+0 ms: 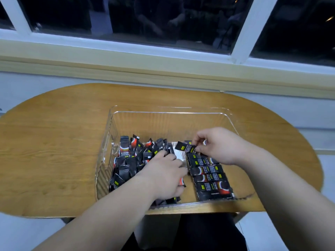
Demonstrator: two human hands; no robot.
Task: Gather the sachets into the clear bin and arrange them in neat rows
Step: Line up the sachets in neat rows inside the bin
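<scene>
Dim indoor light, soft blur, wide-angle warping

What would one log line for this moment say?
right hand: pinches sachet at far end of neat row | left hand: in loose pile, grip unclear | clear bin: on table

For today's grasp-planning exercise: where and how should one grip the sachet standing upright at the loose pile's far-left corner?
Pinch the upright sachet by its free top end, from above: it stands flat and thin, its lower part wedged in the pile.
</scene>
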